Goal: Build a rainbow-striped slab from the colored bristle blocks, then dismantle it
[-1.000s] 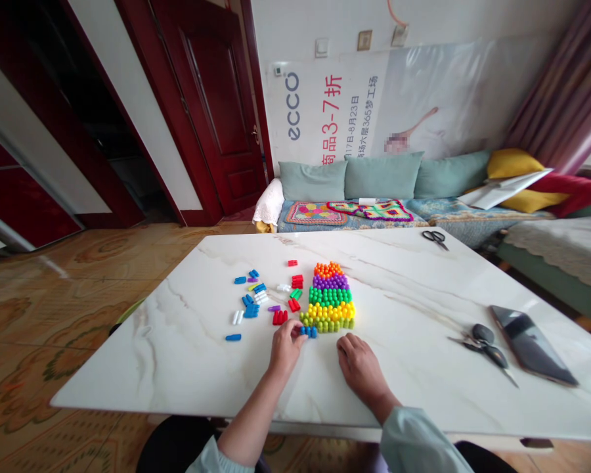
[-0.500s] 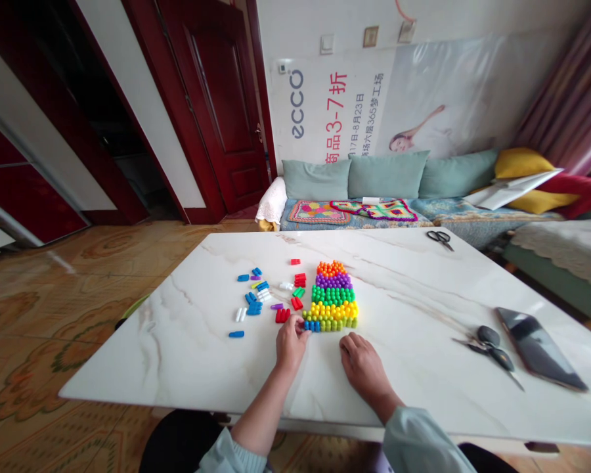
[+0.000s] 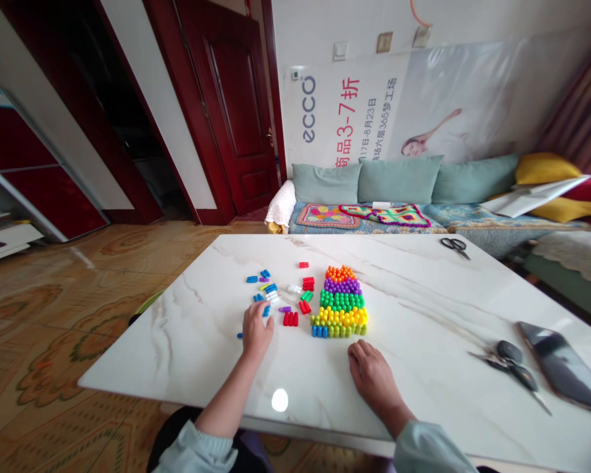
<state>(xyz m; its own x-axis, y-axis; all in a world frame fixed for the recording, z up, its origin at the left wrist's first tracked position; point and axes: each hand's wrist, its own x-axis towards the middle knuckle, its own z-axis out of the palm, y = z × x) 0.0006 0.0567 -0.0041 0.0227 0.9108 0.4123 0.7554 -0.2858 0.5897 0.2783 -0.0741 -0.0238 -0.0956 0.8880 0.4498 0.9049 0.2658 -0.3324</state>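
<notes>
My left hand reaches over the loose plastic pieces left of the block, thumb and fingers apart. Blue pieces show between its fingertips, and it hides part of that group. My right hand rests on the table, fingers curled together, just in front of the block. The block has bands of small round-topped pegs: orange, purple, green, yellow and olive-green. Blue pegs stand at its front left corner.
Loose red pieces, a purple piece and white pieces lie on the marble-patterned table. To the right are pliers-like cutters and a phone. Scissors lie at the far edge.
My left hand has moved left from the block's front left corner to the loose pieces, and its fingers have parted. The right hand stays in front of the block. The view has shifted slightly.
</notes>
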